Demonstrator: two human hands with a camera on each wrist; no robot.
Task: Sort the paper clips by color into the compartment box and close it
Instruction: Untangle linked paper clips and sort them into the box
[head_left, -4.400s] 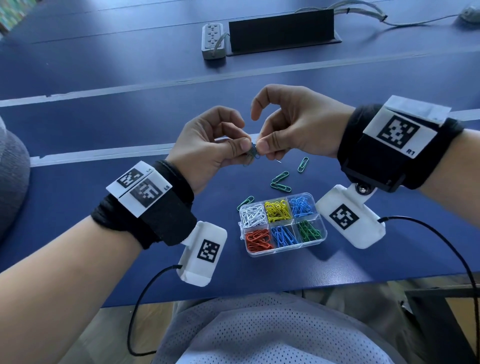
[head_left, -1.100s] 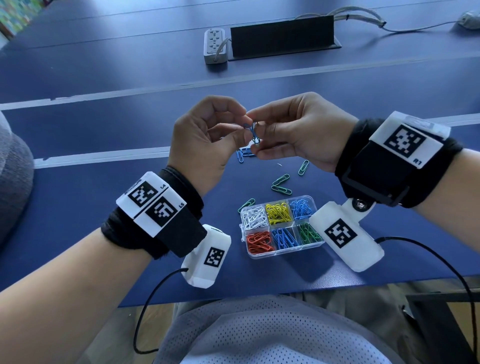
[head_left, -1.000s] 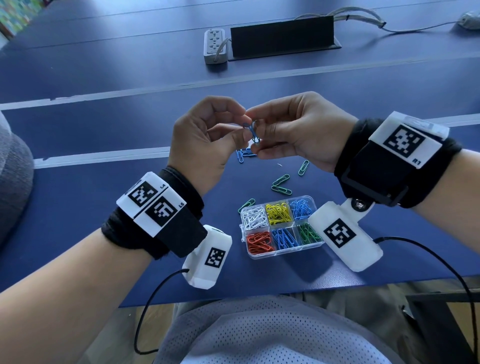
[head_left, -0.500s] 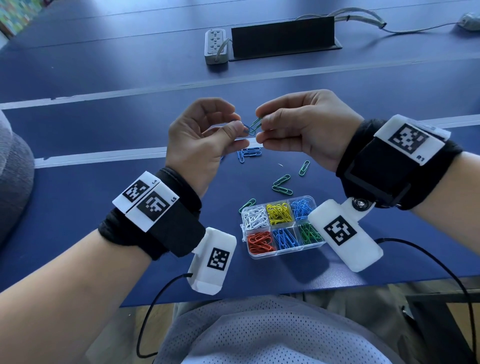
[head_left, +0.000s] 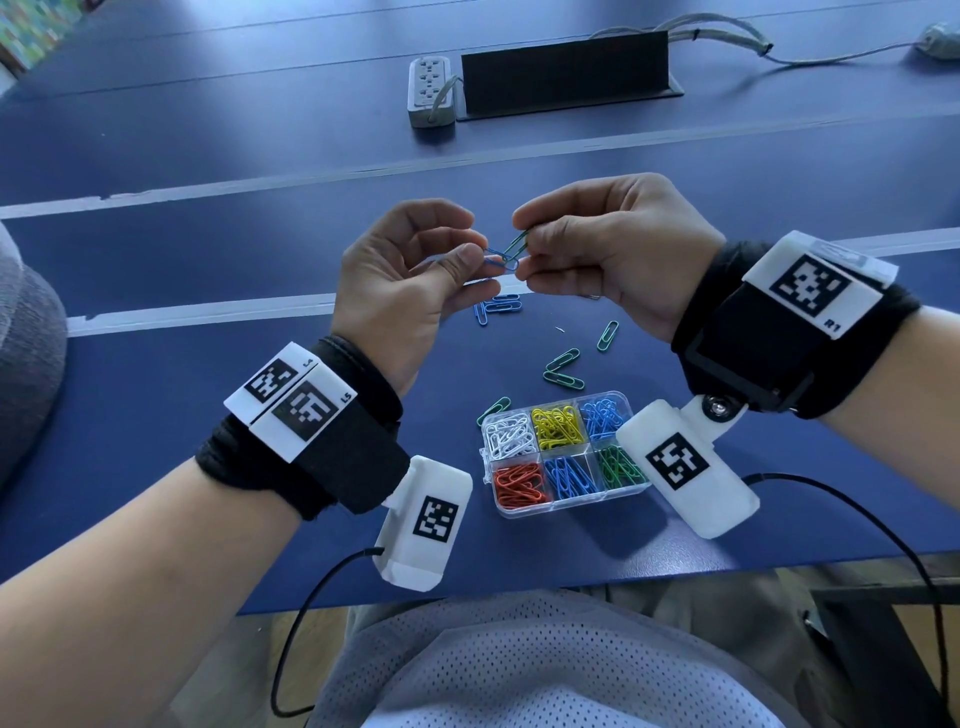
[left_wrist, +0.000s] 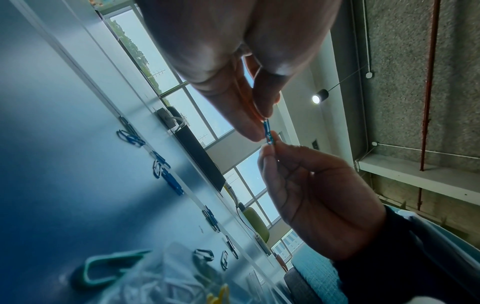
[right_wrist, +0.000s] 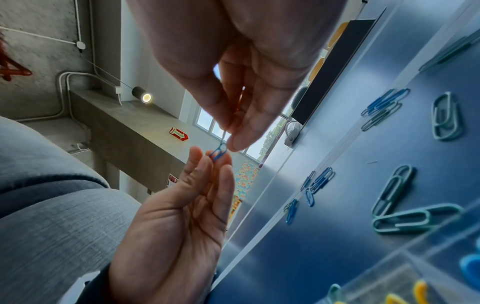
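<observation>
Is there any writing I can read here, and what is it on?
"R1": white tag on the right wristband.
"L4" and "L5": white tags on the left wristband.
Red arrow sign on the wall: lettering too blurred to read.
The square codes carry no words.

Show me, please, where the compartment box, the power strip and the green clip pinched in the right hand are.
compartment box (head_left: 571, 508), head view, on its near rim.
power strip (head_left: 429, 85), head view, on its socket face.
green clip (head_left: 518, 242), head view, on its wire beside the right hand's fingertips.
</observation>
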